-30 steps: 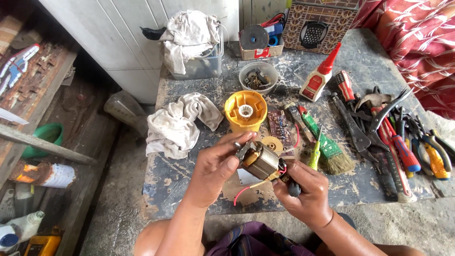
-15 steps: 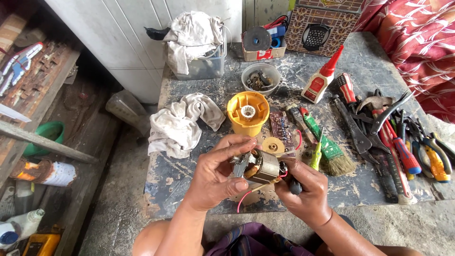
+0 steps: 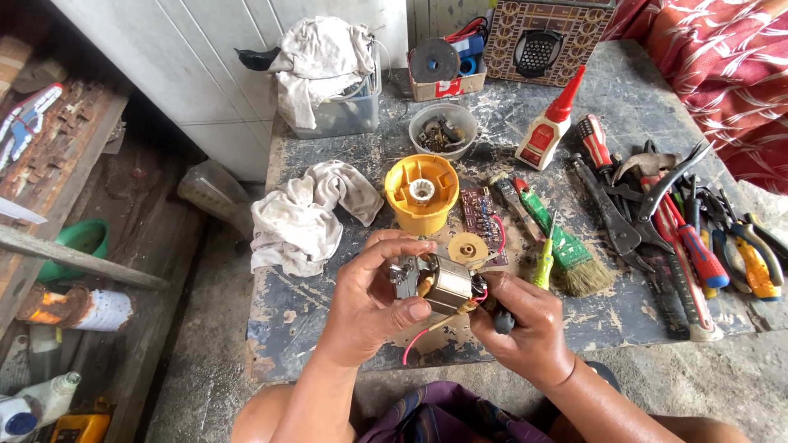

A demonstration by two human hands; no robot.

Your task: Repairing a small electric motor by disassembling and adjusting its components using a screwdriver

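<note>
My left hand [image 3: 373, 299] grips a small electric motor [image 3: 439, 281] with a metal core and red wires, held above the front of the stained worktable [image 3: 312, 295]. My right hand [image 3: 525, 328] is closed around a dark-handled tool [image 3: 502, 320] whose tip meets the motor's right end. A red wire [image 3: 410, 349] hangs below the motor. Just behind the hands lie a yellow plastic housing [image 3: 421, 193], a brown circuit board [image 3: 478, 212] and a small tan disc [image 3: 468, 248].
A crumpled white rag [image 3: 304, 213] lies at left. A glue bottle [image 3: 548, 123], a bowl of small parts [image 3: 443, 131], a green brush [image 3: 566, 246], a yellow-green screwdriver [image 3: 543, 262] and several pliers and screwdrivers [image 3: 681, 221] fill the right side. Boxes stand at the back.
My left hand has turned the motor and shifted its grip, thumb now on the lower front. The right hand stays at the motor's right end.
</note>
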